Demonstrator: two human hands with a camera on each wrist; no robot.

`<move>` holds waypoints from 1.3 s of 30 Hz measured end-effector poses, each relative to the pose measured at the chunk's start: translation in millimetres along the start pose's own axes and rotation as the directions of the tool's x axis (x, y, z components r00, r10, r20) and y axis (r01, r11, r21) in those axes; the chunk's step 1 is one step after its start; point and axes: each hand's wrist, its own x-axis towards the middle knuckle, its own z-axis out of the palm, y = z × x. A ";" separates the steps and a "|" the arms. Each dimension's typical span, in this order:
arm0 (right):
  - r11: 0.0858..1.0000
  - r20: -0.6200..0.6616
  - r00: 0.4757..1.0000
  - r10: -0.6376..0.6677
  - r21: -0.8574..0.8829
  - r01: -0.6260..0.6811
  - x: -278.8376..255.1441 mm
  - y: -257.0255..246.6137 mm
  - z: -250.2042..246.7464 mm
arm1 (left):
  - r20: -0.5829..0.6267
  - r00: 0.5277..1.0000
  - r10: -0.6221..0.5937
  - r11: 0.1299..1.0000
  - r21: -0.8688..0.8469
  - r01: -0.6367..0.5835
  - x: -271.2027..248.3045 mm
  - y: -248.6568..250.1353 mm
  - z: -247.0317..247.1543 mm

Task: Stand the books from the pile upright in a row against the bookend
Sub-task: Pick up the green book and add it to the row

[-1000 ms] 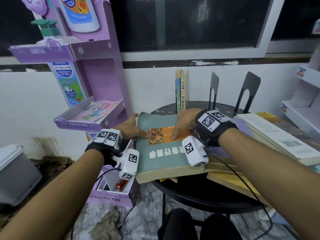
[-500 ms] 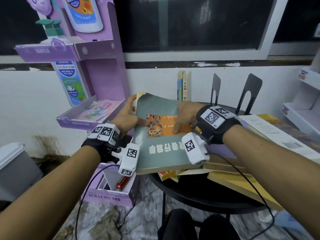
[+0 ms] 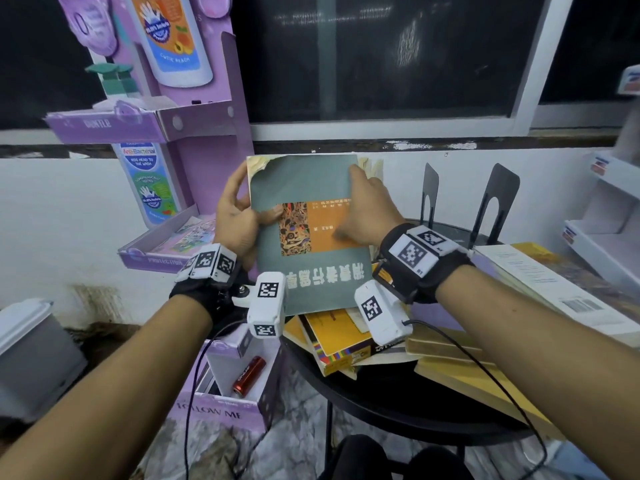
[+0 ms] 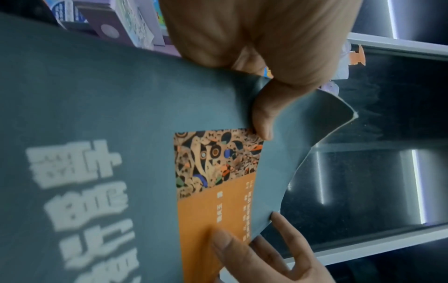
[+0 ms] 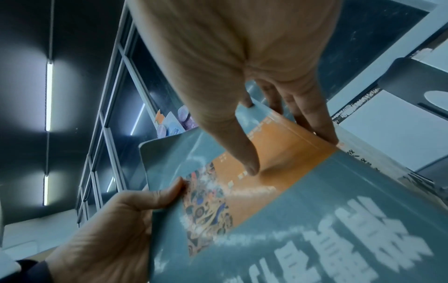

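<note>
Head view first: we see the grey-green paperback (image 3: 304,237) raised above the pile of books (image 3: 346,344) on the round black table (image 3: 398,410), left hand (image 3: 235,220) and right hand (image 3: 367,213) gripping its side edges, two black bookends (image 3: 495,199) behind. Left wrist: the thumb (image 4: 261,114) presses the curling cover. Right wrist: the thumb (image 5: 242,153) lies on the orange panel, fingers wrapping the far edge.

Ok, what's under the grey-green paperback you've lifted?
Under the grey-green paperback, a yellow book with a rainbow-striped edge tops the pile on the round black table. The paperback hides the pile's far part.
</note>
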 end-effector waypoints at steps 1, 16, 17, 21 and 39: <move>0.999 -0.033 0.999 -0.004 0.036 0.005 0.4 1.8 0.0 | -0.005 1.000 0.011 1.000 -0.019 -0.011 -0.1 0.6 2.8; 0.946 -0.280 0.960 -0.017 0.308 0.106 8.4 29.8 1.2 | 0.088 0.996 0.016 0.992 -0.127 -0.005 12.0 -10.0 12.5; 0.934 -0.279 0.960 -0.011 0.340 0.110 10.3 29.9 0.7 | 0.088 0.996 0.022 0.990 -0.140 -0.009 12.3 -10.5 12.3; 0.893 -0.212 0.977 -0.022 0.436 0.114 20.8 27.0 -9.6 | 0.128 0.992 0.007 0.974 -0.226 0.022 13.2 -11.4 10.6; 0.951 0.043 0.959 -0.281 0.144 0.272 39.2 1.2 -56.3 | -0.068 0.996 -0.054 0.998 0.005 0.055 48.0 -0.9 13.7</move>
